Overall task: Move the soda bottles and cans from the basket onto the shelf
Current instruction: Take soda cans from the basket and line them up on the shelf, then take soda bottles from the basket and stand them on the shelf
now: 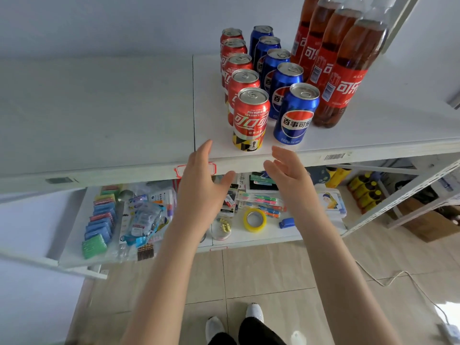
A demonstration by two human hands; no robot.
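Observation:
On the white shelf (373,135) stand three rows running front to back: several red cola cans (250,118), several blue cola cans (296,113) and several tall cola bottles with red labels (346,78). My left hand (201,185) hovers open just below the shelf's front edge, left of the front red can. Below the front blue can, my right hand (290,175) is open too, palm facing left. Neither hand touches a can. No basket is in view.
The left half of the shelf (99,108) is bare. A lower shelf (249,235) holds sponges, packets, pens and a yellow tape roll (254,219). Yellow-capped bottles (366,192) stand at the right. A cable (398,277) lies on the tiled floor by my feet.

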